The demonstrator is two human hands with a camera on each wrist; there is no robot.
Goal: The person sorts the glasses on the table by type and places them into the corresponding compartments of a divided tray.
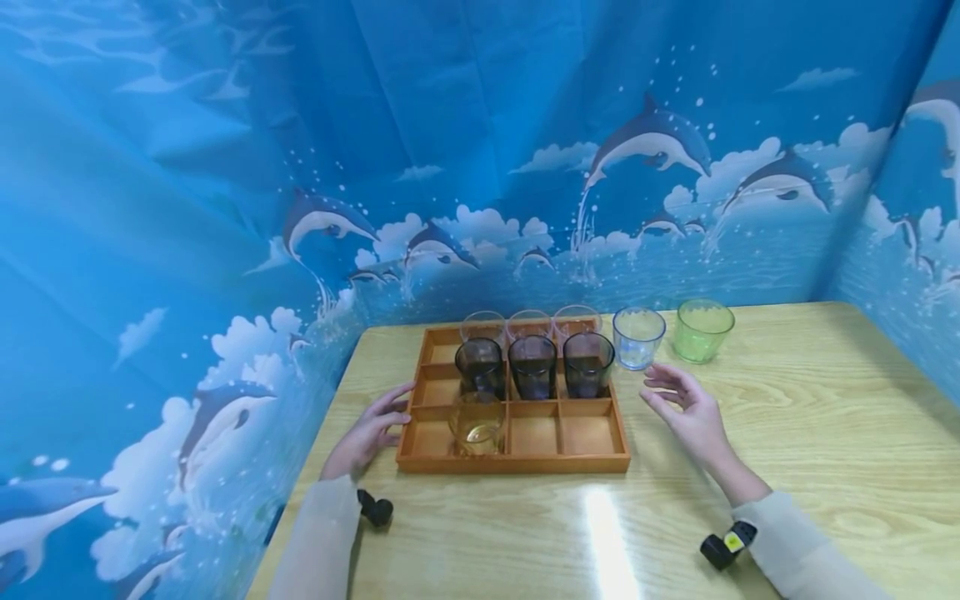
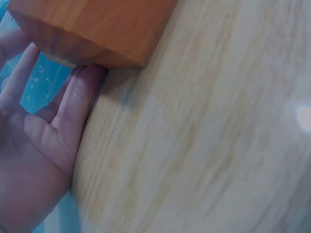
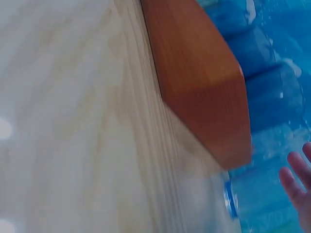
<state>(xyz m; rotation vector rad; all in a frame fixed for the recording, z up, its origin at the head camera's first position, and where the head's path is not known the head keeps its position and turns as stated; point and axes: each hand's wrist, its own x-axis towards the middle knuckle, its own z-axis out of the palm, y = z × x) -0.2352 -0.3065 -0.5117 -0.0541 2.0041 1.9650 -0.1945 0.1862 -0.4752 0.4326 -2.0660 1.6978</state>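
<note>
A wooden compartment tray stands on the table. My left hand touches its left side with loosely extended fingers; in the left wrist view, the fingertips of that hand meet the tray's wall. My right hand holds nothing, its thumb and fingers parted just in front of a clear blue glass. This glass stands on the table beside the tray's back right corner. Right of it is a green glass. In the right wrist view, only some fingers show, near the blue glass.
Three dark glasses fill part of the middle row, with three pale pinkish glasses behind them. One yellow glass sits in the front row, second compartment from the left. A dolphin-print curtain hangs behind the table.
</note>
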